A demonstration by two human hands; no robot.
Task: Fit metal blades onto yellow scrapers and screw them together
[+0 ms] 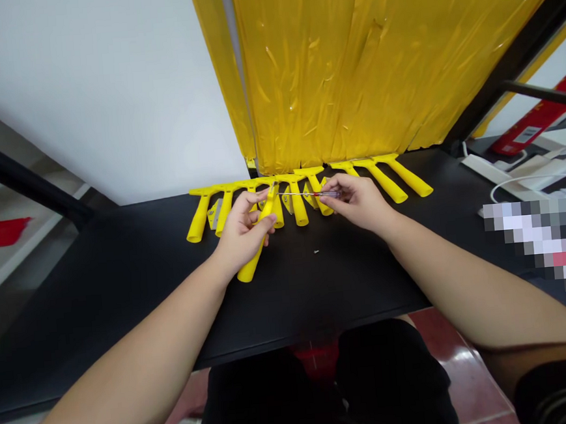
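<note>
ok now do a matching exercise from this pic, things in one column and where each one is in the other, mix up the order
Things
1. small screwdriver with a red handle
2. yellow T-handled scraper
3. tiny metal bit
4. row of yellow scrapers

Places
A. lying by itself on the black tabletop
B. gripped in the left hand
C. lined up along the far edge of the black tabletop
D. pinched in the right hand

Right pairs: 1-D, 2-B, 3-A, 4-C
</note>
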